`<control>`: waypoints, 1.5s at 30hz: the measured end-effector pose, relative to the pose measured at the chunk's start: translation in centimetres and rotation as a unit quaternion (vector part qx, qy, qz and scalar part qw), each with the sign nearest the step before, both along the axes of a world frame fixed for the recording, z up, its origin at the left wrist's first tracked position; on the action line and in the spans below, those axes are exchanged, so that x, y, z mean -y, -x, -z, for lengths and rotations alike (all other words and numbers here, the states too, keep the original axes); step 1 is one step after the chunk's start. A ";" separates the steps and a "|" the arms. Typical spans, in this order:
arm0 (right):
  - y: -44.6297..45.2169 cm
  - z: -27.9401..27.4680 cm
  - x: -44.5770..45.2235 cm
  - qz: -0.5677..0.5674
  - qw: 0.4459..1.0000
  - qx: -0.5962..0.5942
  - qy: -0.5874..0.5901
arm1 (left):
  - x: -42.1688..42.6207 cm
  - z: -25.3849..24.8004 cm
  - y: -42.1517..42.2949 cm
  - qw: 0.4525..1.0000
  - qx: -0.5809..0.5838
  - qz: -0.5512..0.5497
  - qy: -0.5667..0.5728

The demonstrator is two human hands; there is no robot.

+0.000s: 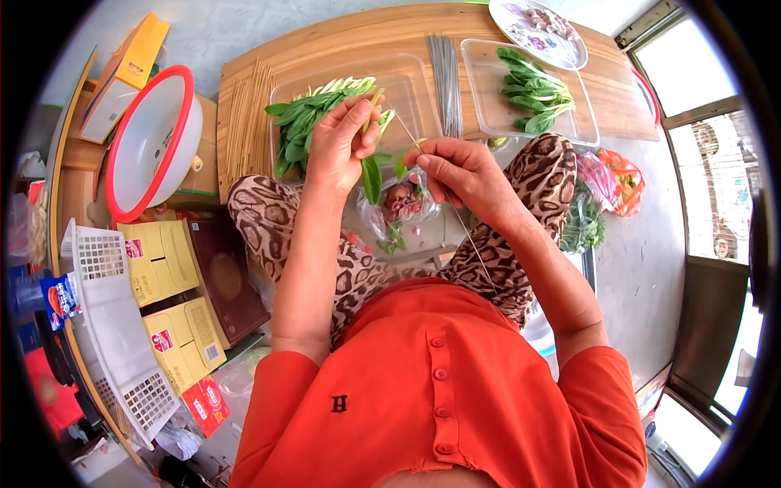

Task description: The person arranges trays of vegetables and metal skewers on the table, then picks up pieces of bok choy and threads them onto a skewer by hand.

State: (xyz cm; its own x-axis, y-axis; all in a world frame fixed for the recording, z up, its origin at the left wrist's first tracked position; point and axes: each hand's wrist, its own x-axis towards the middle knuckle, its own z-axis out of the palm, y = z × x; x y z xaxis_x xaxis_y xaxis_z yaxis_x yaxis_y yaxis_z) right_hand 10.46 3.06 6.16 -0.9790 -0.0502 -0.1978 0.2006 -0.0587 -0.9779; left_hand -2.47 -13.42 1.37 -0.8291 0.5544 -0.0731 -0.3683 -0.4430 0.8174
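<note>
My left hand (338, 142) pinches the stem of a leafy green (372, 177) whose leaves hang below my fingers. My right hand (464, 175) grips a thin metal skewer (474, 246); its upper end reaches toward the greens at my left hand, and its lower end slants down over my lap. Whether the skewer pierces the stem, I cannot tell. Just behind my left hand, a clear plastic tray (415, 75) holds a pile of leafy greens (297, 130). On the right, a second clear tray (592, 134) holds bunched greens (533, 91).
Metal skewers (444, 81) lie between the trays, and bamboo skewers (246, 114) at the table's left. A patterned plate (517, 24) bears pale pieces of food. Below are a bag of scraps (400, 203) and bagged vegetables (582, 220). A red-rimmed basin (154, 142) and boxes (175, 260) stand left.
</note>
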 end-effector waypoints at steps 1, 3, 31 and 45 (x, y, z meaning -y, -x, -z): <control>0.0 -0.1 0.2 0.002 1.000 0.000 0.000 | 0.0 0.0 -0.1 1.000 0.007 0.010 -0.013; -0.1 -0.3 0.4 0.003 1.000 -0.001 0.008 | 0.1 0.1 -0.3 0.999 0.015 0.020 -0.026; -0.1 -0.3 0.6 -0.019 1.000 0.004 -0.016 | 0.7 0.4 -1.0 0.998 0.014 0.034 -0.045; 0.2 -1.0 0.4 -0.016 1.000 0.001 -0.002 | 1.0 0.1 -1.4 0.996 -0.005 0.079 0.030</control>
